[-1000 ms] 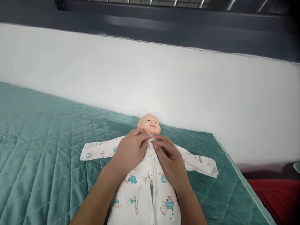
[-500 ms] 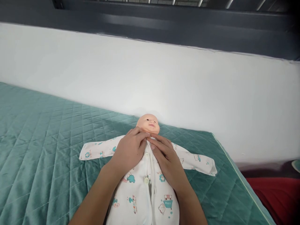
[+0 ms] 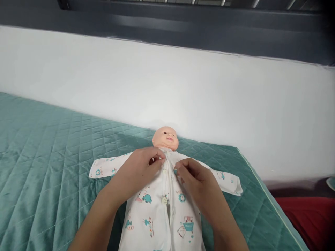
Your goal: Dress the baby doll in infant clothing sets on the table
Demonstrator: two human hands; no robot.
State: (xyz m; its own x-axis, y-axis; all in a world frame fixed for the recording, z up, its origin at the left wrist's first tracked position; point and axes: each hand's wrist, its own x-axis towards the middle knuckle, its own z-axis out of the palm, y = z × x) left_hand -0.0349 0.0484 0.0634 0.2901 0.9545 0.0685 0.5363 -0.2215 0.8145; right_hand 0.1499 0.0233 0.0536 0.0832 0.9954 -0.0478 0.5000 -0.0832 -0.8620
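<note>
A baby doll lies on its back, dressed in a white printed garment with both sleeves spread sideways. The garment's front edges meet loosely along the middle, parted lower down, where a pale button shows. My left hand pinches the garment's edge just below the doll's neck, thumb and forefinger close together. On the other side of the opening, my right hand is closed with its fingertips gripping the garment's cloth at the chest.
A green quilted cover lies under the doll, its edge running down on the right. Behind stands a white wall below a dark metal frame. Something red is at the lower right.
Both hands have moved down from the doll's neck and apart. The right hand has shifted right along the chest, and the collar now shows.
</note>
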